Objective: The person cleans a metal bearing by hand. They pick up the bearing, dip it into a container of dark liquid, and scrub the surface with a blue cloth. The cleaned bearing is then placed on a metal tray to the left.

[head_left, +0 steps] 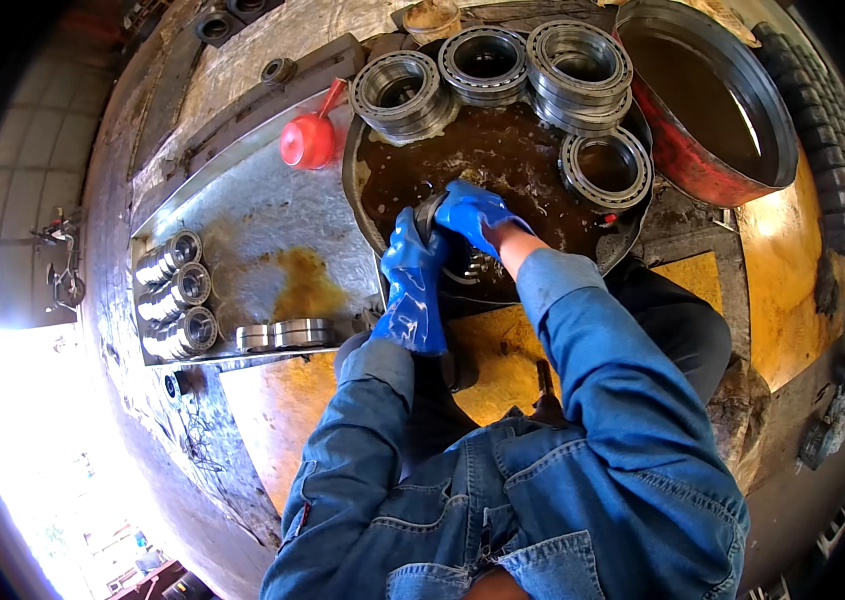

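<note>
My left hand and my right hand, both in blue rubber gloves, are closed around a dark metal ring, likely a bearing part. They hold it tilted over the near left side of a round basin of dark brown liquid. The gloves cover much of the ring. Just below my right hand, another bearing part shows its rollers and is partly hidden. Large roller bearings stand along the basin's far and right sides: one at the left, a stack and one at the right.
Left of the basin lies a shallow metal tray with a red long-handled scoop, several small roller bearings and flat bearings. A red-sided tub of brown liquid stands at the right, beside a dark ribbed stack.
</note>
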